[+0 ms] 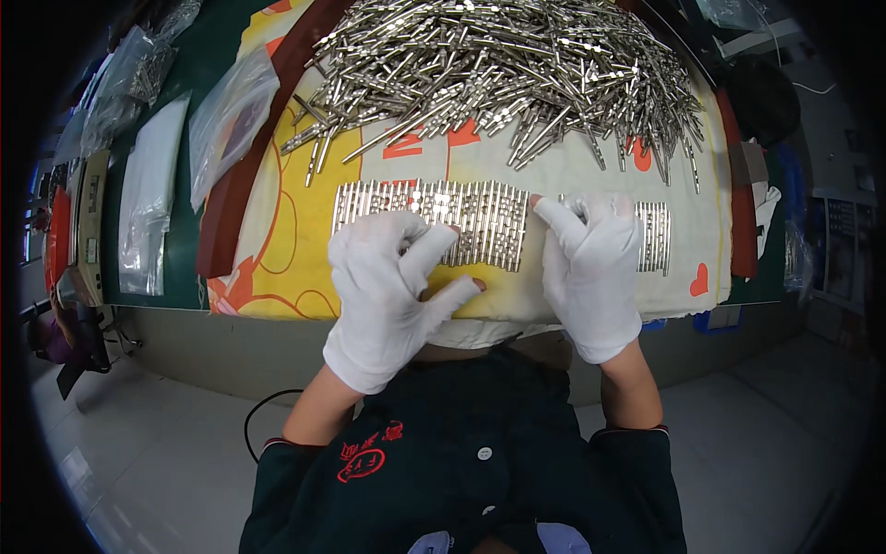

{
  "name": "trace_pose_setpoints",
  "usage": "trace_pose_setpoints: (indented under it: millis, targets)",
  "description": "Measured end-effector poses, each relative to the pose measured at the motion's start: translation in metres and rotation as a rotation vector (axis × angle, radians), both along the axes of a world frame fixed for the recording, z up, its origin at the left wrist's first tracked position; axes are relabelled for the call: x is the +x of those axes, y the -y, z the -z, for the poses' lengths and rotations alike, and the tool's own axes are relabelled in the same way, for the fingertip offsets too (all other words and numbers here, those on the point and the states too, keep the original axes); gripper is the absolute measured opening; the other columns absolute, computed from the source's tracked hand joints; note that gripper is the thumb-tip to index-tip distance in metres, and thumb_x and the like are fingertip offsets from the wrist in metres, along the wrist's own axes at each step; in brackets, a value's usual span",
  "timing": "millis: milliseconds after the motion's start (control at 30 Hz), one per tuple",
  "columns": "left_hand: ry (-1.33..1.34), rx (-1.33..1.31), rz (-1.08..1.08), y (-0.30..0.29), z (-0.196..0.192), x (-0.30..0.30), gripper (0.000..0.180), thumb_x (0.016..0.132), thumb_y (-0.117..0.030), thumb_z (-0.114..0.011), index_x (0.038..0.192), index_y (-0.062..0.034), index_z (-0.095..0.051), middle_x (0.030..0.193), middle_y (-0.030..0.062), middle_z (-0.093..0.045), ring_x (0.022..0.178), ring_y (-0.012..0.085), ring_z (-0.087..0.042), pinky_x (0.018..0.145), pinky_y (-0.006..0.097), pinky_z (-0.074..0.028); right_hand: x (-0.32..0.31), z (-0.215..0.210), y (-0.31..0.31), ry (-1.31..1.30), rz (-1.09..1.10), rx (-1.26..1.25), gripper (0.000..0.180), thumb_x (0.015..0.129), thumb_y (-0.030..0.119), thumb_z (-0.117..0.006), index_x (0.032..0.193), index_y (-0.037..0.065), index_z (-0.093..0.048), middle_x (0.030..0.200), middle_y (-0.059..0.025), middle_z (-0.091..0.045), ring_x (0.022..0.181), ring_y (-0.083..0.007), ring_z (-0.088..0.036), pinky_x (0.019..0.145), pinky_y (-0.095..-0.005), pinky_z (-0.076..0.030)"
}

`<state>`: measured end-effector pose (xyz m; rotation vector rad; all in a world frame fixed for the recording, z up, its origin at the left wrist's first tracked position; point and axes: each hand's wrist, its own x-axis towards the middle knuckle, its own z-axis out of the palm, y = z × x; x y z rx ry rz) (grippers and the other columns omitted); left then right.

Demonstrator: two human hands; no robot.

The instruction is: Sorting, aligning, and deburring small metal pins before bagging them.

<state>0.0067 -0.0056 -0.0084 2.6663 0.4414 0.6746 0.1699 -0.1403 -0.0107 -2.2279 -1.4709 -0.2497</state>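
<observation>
Floor: the grey floor point(198, 452) lies past the front side of the green table point(214, 57); a metal rod pushed over that side could fall there.
Cloth: the printed cloth point(692, 185) is soft, so a dragging wrist could wrinkle it and bend the lines of rods. A strip of it shows between the rods and its front edge.
Pile: the pile of rods point(498, 65) lies loose across the far part; if it is disturbed, some rods could slide toward the long row point(494, 222). A band of cloth separates them.
Rails: the left rail point(220, 235) and the right rail point(738, 203) limit the sideways room; the gap beside the left one looks wider.
Left hand: the gloved left hand point(383, 277) covers the near left part of the long row; its thumb and forefinger are apart.
Right hand: the gloved right hand point(595, 258) stands between the two rows; whether it pinches a rod cannot be told.
Long row: its rods lie side by side on the cloth; an uneven push could spread or tilt them.
Short row: the short row point(655, 240) is just beside the right hand, partly hidden; a sideways turn of this hand could knock it.
</observation>
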Motion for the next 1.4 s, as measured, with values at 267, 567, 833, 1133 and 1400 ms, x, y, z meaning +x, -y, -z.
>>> trace_pose_setpoints:
  millis: [267,567,833,1133,1400]
  targets:
    - [-0.099,-0.036,0.009,0.008,0.013,0.033,0.061,0.054,-0.032,-0.086,0.105,-0.0119,-0.059,0.097,0.007,-0.05,0.093,0.0272,-0.049,0.078,0.041,-0.032,0.015,0.009,-0.023,-0.053,-0.096,0.025,0.032,0.069,-0.007,-0.055,0.096,0.005,-0.069,0.082,-0.0114,-0.056,0.082,-0.0325,-0.049,0.07,-0.0438,-0.039]
    - [-0.091,-0.025,0.004,0.009,0.015,0.036,0.058,0.057,-0.034,-0.085,0.103,-0.011,-0.059,0.098,0.0083,-0.051,0.094,0.0273,-0.049,0.078,0.041,-0.032,0.021,0.008,-0.025,-0.093,-0.122,0.047,0.029,0.068,-0.007,-0.054,0.091,0.006,-0.068,0.083,-0.012,-0.056,0.082,-0.0327,-0.048,0.07,-0.0445,-0.039]
    - [-0.101,-0.009,0.004,0.01,0.016,0.035,0.059,0.057,-0.034,-0.085,0.105,-0.0111,-0.06,0.1,0.0088,-0.05,0.095,0.0274,-0.049,0.079,0.041,-0.033,0.024,0.002,-0.022,-0.241,-0.152,0.019,0.022,0.073,-0.003,-0.057,0.091,0.003,-0.067,0.087,-0.013,-0.06,0.084,-0.0328,-0.05,0.075,-0.0427,-0.041]
    - [-0.09,0.042,0.025,0.011,0.01,0.033,0.052,0.06,-0.032,-0.083,0.103,-0.0114,-0.061,0.098,0.0086,-0.05,0.093,0.027,-0.049,0.077,0.041,-0.032,0.022,-0.011,-0.027,-1.25,0.025,0.016,0.012,0.084,0.007,-0.064,0.092,-0.001,-0.065,0.074,-0.003,-0.064,0.065,-0.0076,-0.057,0.056,-0.0222,-0.045]
    - [-0.233,-1.225,0.082,0.009,-0.007,0.037,0.023,0.082,-0.014,-0.071,0.1,-0.0019,-0.065,0.077,0.0053,-0.062,0.062,0.0101,-0.055,0.055,0.028,-0.039,0.027,-0.016,-0.026,-1.48,0.022,0.21,0.011,0.085,0.006,-0.066,0.095,0.001,-0.064,0.077,-0.0001,-0.064,0.063,-0.0006,-0.052,0.053,-0.0163,-0.039]
